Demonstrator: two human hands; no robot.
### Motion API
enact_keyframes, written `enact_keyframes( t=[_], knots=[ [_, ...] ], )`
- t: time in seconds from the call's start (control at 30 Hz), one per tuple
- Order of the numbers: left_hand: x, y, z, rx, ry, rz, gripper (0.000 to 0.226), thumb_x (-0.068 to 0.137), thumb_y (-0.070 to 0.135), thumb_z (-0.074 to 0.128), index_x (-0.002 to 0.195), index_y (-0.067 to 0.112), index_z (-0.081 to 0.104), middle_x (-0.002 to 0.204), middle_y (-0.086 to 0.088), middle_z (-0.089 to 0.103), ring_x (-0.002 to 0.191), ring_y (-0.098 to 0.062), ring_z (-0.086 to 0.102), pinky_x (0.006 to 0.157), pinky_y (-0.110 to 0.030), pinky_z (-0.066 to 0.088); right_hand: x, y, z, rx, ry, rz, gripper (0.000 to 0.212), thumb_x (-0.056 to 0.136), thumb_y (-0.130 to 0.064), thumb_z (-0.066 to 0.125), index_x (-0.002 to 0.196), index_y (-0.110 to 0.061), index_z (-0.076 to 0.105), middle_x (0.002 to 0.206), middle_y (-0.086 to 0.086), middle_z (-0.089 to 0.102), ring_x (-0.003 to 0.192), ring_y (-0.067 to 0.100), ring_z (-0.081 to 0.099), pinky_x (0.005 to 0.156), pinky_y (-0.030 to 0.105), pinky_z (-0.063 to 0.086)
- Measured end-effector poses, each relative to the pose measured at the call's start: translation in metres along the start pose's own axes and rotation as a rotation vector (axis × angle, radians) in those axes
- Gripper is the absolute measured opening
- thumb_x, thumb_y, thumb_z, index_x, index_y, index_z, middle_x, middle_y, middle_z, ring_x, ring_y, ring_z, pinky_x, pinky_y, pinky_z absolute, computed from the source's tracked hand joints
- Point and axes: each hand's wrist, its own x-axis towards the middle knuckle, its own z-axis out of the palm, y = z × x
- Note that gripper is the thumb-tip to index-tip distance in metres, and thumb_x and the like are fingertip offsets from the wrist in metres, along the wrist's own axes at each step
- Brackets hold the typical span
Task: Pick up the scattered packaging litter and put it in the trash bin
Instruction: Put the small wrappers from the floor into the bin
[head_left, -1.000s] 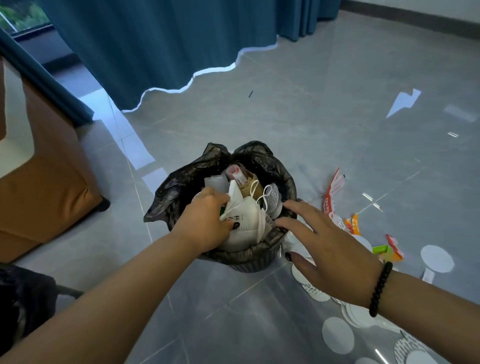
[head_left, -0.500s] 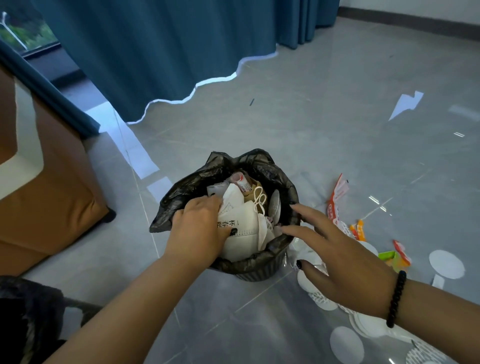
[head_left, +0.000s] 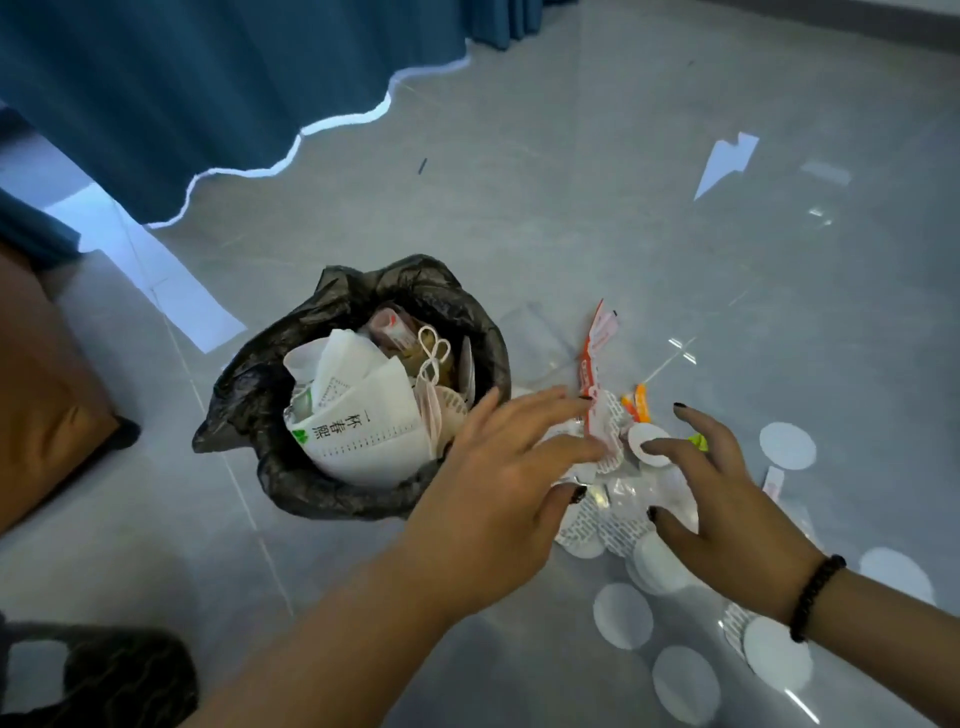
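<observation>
From the head camera, the left hand (head_left: 498, 499) and the right hand (head_left: 727, 519) reach over a pile of litter (head_left: 613, 499) on the floor, just right of the trash bin (head_left: 291, 478). All fingers are spread open and hold nothing. I think this is the step of going for more litter. Next, the 2 hands need to close on the shiny wrappers and white round lids (head_left: 623, 616) and lift them. The bin has a black bag and is almost full of white paper cups (head_left: 363, 431) and wrappers.
</observation>
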Motion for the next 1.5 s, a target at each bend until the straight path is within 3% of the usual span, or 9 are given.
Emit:
enact_keyframes(
  t=[0.33,0.43,0.6,0.7,0.87,1.0,1.23,1.37,1.5],
  knots=[
    [-0.012,-0.018,0.091,-0.184,-0.317,-0.444,0.046,0.090,0.021,0.060,0.134,0.026,0.047,0.140,0.010,0.042,0.131,-0.007,0.039,0.111,-0.025,0.032,-0.046,0.053,-0.004,-0.277,-0.326,0.231,0.052,0.090,-0.033,0.052,0.138,-0.028,0.031,0.156,-0.001,0.003,0.139,0.020,0.028,0.103,0.020,0.033],
    [-0.002,-0.026,0.103,-0.148,-0.309,-0.496,0.053,0.091,0.019,0.058,0.140,0.020,0.038,0.146,0.005,0.034,0.136,-0.010,0.033,0.114,-0.024,0.025,-0.058,0.062,-0.007,-0.332,-0.374,0.221,0.051,0.090,-0.033,0.051,0.138,-0.028,0.033,0.157,0.001,0.004,0.138,0.022,0.031,0.102,0.023,0.036],
    [0.037,-0.030,0.124,-0.274,-0.229,-0.598,0.043,0.088,0.010,0.060,0.127,0.025,0.047,0.135,0.002,0.042,0.117,-0.018,0.054,0.101,-0.036,0.045,-0.072,0.069,-0.016,-0.321,-0.343,0.256,0.050,0.090,-0.035,0.050,0.136,-0.030,0.033,0.155,-0.003,0.004,0.135,0.018,0.033,0.102,0.020,0.036],
    [0.065,-0.038,0.143,-0.339,-0.154,-0.807,0.029,0.086,0.009,0.063,0.109,0.024,0.057,0.130,-0.002,0.042,0.095,-0.017,0.059,0.085,-0.022,0.046,-0.081,0.066,-0.013,-0.331,-0.336,0.232,0.049,0.088,-0.033,0.052,0.135,-0.030,0.036,0.156,-0.002,0.004,0.134,0.020,0.036,0.100,0.024,0.040],
    [0.088,-0.033,0.157,-0.247,-0.320,-0.924,0.029,0.091,0.014,0.055,0.116,0.001,0.060,0.125,-0.018,0.058,0.111,-0.031,0.056,0.089,-0.031,0.045,-0.091,0.065,-0.006,-0.306,-0.347,0.201,0.049,0.079,-0.031,0.062,0.126,-0.026,0.048,0.153,0.007,0.021,0.123,0.029,0.051,0.092,0.032,0.049],
    [0.085,-0.017,0.142,-0.238,-0.176,-0.865,0.027,0.092,0.008,0.050,0.113,0.003,0.065,0.122,-0.013,0.063,0.112,-0.027,0.057,0.087,-0.026,0.042,-0.083,0.059,-0.008,-0.218,-0.285,0.171,0.046,0.085,-0.030,0.056,0.128,-0.028,0.043,0.154,0.000,0.012,0.128,0.023,0.044,0.097,0.027,0.044],
    [0.038,0.033,0.076,-0.616,-0.021,-0.769,0.031,0.086,0.001,0.061,0.091,0.029,0.075,0.090,0.016,0.073,0.083,0.002,0.067,0.077,-0.012,0.050,-0.046,0.021,-0.022,0.145,-0.101,0.293,0.020,0.094,-0.034,0.048,0.110,-0.026,0.056,0.125,-0.012,0.045,0.106,0.003,0.050,0.084,0.003,0.033],
    [0.011,0.043,0.024,-0.743,-0.086,-0.767,0.040,0.082,-0.006,0.064,0.078,0.030,0.079,0.081,0.011,0.076,0.073,0.003,0.068,0.065,-0.005,0.047,-0.030,-0.010,-0.018,0.635,-0.062,0.602,0.032,0.094,-0.038,0.047,0.088,-0.016,0.068,0.099,-0.002,0.066,0.094,0.012,0.060,0.090,0.031,0.049],
    [-0.008,0.040,0.003,-0.737,-0.162,-0.846,0.038,0.079,-0.011,0.066,0.092,0.024,0.073,0.077,-0.005,0.075,0.069,-0.009,0.066,0.072,-0.023,0.051,-0.023,-0.036,-0.015,1.088,-0.221,0.859,0.047,0.091,-0.048,0.046,0.099,-0.008,0.069,0.099,0.007,0.072,0.094,0.028,0.067,0.088,0.037,0.052]
  ],
)
